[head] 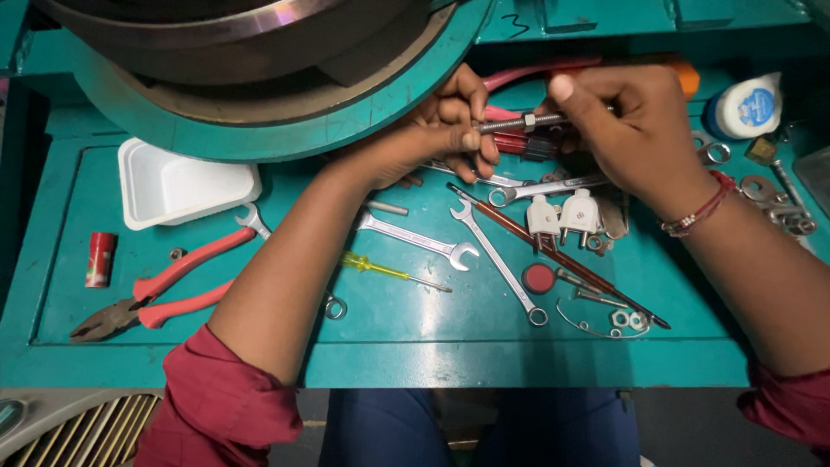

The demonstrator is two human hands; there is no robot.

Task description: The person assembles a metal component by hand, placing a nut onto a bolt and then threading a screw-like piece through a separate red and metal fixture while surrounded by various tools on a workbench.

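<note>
1. The teal desk (406, 342) has a raised rim along its lower edge; open room lies along the lower middle of the tray, below the spanners. A big round machine part (259, 78) overhangs the upper left and crowds the hands from above.
2. The bolt (510, 124) sits in the upper middle of the frame, held above the desk between both hands. It is a grey threaded rod with a hex nut (529, 121) on it.
3. Its long axis runs nearly level, left to right, tilted slightly up at the right. Which end is the head I cannot tell, as the hands cover both ends.
4. The left hand (441, 130) is closed, fingertips pinching the bolt's left end.
5. The right hand (635, 130) is closed over the bolt's right end, thumb stretched along the top.
6. Just below the hands lie two white plugs (562, 216), a long screwdriver (562, 259) and spanners (415, 238), close together.
7. At the left, well apart, lie red pliers (164, 294), a white tray (177, 183) and a small red can (100, 259).
8. A yellow tester (389, 271) lies beside the left forearm; a white bottle (745, 105) stands at the upper right.
</note>
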